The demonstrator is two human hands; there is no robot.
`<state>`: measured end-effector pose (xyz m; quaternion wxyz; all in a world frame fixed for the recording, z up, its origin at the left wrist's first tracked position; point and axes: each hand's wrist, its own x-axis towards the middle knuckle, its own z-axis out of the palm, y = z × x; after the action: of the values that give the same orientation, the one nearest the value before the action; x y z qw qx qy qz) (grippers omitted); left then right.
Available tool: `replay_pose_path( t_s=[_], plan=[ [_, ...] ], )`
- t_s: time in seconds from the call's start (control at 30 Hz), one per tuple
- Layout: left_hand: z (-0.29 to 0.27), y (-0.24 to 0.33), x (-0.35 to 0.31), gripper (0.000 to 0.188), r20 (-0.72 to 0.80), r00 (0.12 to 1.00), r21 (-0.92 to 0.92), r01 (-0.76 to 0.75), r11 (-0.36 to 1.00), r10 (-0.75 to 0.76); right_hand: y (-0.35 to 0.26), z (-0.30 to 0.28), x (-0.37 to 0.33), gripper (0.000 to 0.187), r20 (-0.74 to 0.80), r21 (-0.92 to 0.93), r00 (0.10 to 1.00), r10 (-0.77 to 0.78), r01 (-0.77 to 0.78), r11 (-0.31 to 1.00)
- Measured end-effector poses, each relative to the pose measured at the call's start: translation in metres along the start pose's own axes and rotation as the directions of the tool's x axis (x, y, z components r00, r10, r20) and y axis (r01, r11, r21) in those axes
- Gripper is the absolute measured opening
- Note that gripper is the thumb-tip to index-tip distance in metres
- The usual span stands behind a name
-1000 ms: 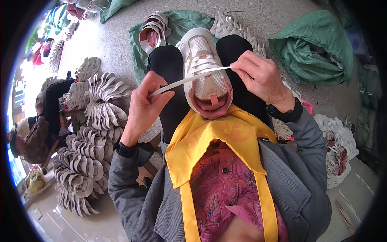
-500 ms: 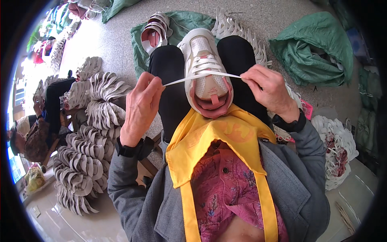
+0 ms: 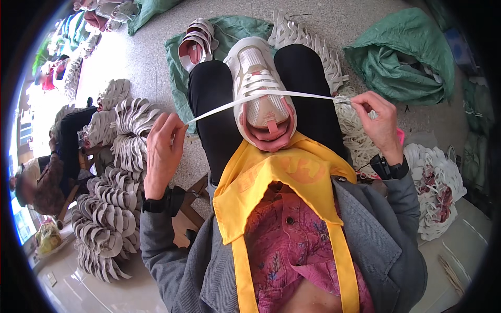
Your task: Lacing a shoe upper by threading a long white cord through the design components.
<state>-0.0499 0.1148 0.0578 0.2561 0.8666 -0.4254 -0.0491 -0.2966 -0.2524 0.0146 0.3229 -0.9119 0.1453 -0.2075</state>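
A white and beige sneaker upper (image 3: pixel 267 112) with a pink lining lies between my knees, its toe pointing away and its heel opening toward me. White lace crosses its front in several rows. My left hand (image 3: pixel 164 151) pinches one end of the white shoelace (image 3: pixel 214 110), out to the left of the upper. The other end is pinched in my right hand (image 3: pixel 380 122), out to the right and slightly higher. Between my hands the lace runs nearly taut over the tongue. My yellow apron (image 3: pixel 282 172) touches the heel end.
Nested stacks of grey-white uppers (image 3: pixel 107 214) stand at the left, near a seated person (image 3: pixel 52 177). Two green sacks (image 3: pixel 402 52) (image 3: pixel 235 28) lie ahead, one spread flat under pink-lined uppers (image 3: pixel 198 44). Heaps of white laced uppers (image 3: pixel 436 188) are at the right.
My hands have moved farther apart, the left one outward and down, the right one outward. A longer stretch of lace now spans between them. The upper has stayed between my knees.
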Motion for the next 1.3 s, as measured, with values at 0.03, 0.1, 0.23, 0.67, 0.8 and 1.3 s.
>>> replay_pose_path(
  t_s=[0.03, 0.1, 0.23, 0.67, 0.8, 1.3],
  plan=[
    [0.0, 0.001, -0.001, 0.01, 0.01, 1.0, -0.001, 0.014, 1.0, -0.014, 0.0, 0.002, 0.001, 0.007, -0.006, 0.002, 1.0, -0.012, 0.012, 1.0],
    [0.001, 0.002, -0.001, 0.01, -0.001, 1.0, -0.006, 0.016, 1.0, -0.016, 0.0, 0.004, 0.002, 0.007, 0.0, 0.002, 1.0, -0.025, 0.025, 1.0],
    [0.002, 0.002, -0.002, 0.011, 0.014, 1.0, -0.017, 0.024, 1.0, -0.024, 0.002, 0.005, 0.003, 0.008, 0.014, -0.001, 0.999, -0.031, 0.031, 1.0],
    [-0.018, -0.002, -0.005, 0.011, 0.201, 0.933, -0.56, 0.359, 0.746, -0.298, -0.016, 0.021, 0.137, 0.006, -0.229, -0.193, 0.866, -0.446, 0.408, 0.892],
    [-0.032, 0.01, -0.004, 0.013, 0.208, 0.929, -0.651, 0.364, 0.667, -0.305, -0.011, 0.049, 0.173, 0.009, -0.204, -0.104, 0.842, -0.5, 0.489, 0.866],
    [-0.041, 0.051, 0.011, 0.014, 0.078, 0.984, -0.835, 0.152, 0.529, -0.158, -0.097, 0.055, 0.133, 0.036, 0.461, 0.675, 0.767, -0.446, 0.022, 0.737]
  ],
)
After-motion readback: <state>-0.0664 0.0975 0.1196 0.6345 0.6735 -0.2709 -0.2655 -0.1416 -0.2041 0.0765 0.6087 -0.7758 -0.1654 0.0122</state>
